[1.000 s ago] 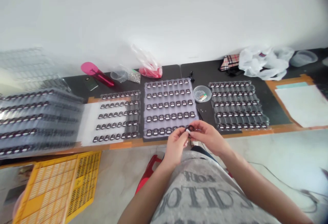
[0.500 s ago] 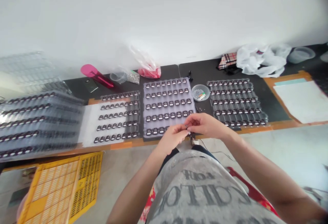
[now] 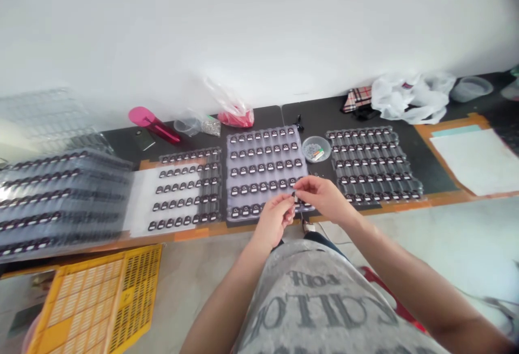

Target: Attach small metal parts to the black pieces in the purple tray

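Observation:
Both hands meet over the front right corner of the middle tray (image 3: 265, 162), a lavender plastic tray with rows of small black parts. My left hand (image 3: 275, 218) pinches a small black part (image 3: 294, 195) between thumb and forefinger, its other fingers curled under. From the other side, the fingertips of my right hand (image 3: 320, 197) close on the same part. Its exact kind is too small to make out. A round clear tub (image 3: 308, 151) holding tiny clear pieces and a coloured item stands just behind my right hand. My hands cover several parts in the tray's front rows.
Filled trays flank the middle one: a clear left tray (image 3: 208, 181) and a clear right tray (image 3: 368, 165). Stacked trays (image 3: 101, 192) rise at far left. Along the wall are a pink object (image 3: 152, 121), a red bag (image 3: 237, 116) and white bags (image 3: 409, 97). A yellow crate (image 3: 133, 300) stands below.
My hands have lifted slightly and drawn apart a little, so the small black part shows between the fingertips. The left hand has turned, its lower fingers now curled. The view has shifted slightly.

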`<state>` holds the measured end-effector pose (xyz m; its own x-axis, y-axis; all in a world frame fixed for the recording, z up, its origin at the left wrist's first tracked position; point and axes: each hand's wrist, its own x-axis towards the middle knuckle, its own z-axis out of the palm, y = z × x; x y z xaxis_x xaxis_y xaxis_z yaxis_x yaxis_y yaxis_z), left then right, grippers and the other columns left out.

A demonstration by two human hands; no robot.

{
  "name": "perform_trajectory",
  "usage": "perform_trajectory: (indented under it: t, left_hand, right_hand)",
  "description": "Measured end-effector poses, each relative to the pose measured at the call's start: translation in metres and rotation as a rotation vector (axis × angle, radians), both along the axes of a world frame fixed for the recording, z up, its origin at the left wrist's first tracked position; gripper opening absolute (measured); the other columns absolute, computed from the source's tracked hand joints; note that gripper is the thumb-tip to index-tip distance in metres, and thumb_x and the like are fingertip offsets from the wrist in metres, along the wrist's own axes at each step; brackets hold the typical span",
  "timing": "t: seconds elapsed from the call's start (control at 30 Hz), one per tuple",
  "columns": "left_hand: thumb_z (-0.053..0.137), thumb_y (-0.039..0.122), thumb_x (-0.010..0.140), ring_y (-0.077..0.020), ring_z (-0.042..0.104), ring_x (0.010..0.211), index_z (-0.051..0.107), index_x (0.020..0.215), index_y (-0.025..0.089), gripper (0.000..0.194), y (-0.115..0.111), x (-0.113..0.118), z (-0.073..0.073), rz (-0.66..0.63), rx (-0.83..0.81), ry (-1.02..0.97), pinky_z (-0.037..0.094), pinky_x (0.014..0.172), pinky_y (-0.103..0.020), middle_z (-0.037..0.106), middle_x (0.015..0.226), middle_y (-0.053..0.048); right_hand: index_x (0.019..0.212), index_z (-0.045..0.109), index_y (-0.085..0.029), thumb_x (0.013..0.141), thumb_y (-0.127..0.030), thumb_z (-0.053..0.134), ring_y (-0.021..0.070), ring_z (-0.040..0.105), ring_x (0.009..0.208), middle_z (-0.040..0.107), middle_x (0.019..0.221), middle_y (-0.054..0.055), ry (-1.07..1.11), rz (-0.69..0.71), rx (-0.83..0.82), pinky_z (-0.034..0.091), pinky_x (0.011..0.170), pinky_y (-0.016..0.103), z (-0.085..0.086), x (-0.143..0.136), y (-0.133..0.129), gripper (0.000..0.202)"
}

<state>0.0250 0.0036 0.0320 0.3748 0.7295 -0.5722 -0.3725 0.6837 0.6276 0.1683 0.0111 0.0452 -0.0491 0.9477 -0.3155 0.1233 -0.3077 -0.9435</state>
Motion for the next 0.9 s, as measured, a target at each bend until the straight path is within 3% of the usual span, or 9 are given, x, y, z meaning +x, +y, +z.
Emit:
perform_trajectory:
  t: [0.27,0.4,0.67,0.9]
  left_hand:
    - [0.064,0.025,0.069,-0.0035,0.034,0.046,0.052,0.072,0.014,0.017,-0.011,0.005,-0.005,0.125,0.062,0.009,0.02,0.044,-0.017,0.042,0.053,0.005]
    - [0.063,0.024,0.067,-0.0035,0.033,0.044,0.051,0.069,0.014,0.015,-0.011,0.003,-0.004,0.096,0.045,0.075,0.019,0.043,-0.018,0.041,0.05,0.005]
    - [0.061,0.023,0.067,-0.0036,0.031,0.042,0.052,0.066,0.014,0.013,-0.005,-0.01,-0.007,-0.072,0.1,0.149,0.017,0.042,-0.019,0.039,0.046,0.006]
    - [0.064,0.025,0.069,-0.0034,0.033,0.045,0.055,0.072,0.013,0.015,-0.008,-0.01,-0.005,0.019,0.107,0.042,0.018,0.044,-0.018,0.041,0.052,0.005]
  right_hand:
    - [0.082,0.059,-0.018,0.071,-0.027,0.059,0.0107,0.053,0.066,0.058,0.072,-0.001,0.031,-0.12,0.058,0.044,0.063,0.023,-0.008,-0.011,-0.008,0.014]
    - [0.08,0.057,-0.018,0.071,-0.026,0.057,0.0101,0.053,0.063,0.057,0.07,-0.002,0.003,-0.042,0.007,0.043,0.061,0.023,-0.006,-0.01,-0.01,0.012]
    - [0.078,0.06,-0.019,0.072,-0.024,0.053,0.0095,0.052,0.059,0.058,0.065,-0.003,-0.107,0.284,-0.009,0.042,0.056,0.021,0.009,0.005,-0.002,0.011]
    - [0.077,0.059,-0.019,0.073,-0.025,0.054,0.0102,0.053,0.059,0.059,0.066,-0.002,-0.228,0.175,0.074,0.042,0.055,0.021,0.007,-0.003,-0.006,0.009]
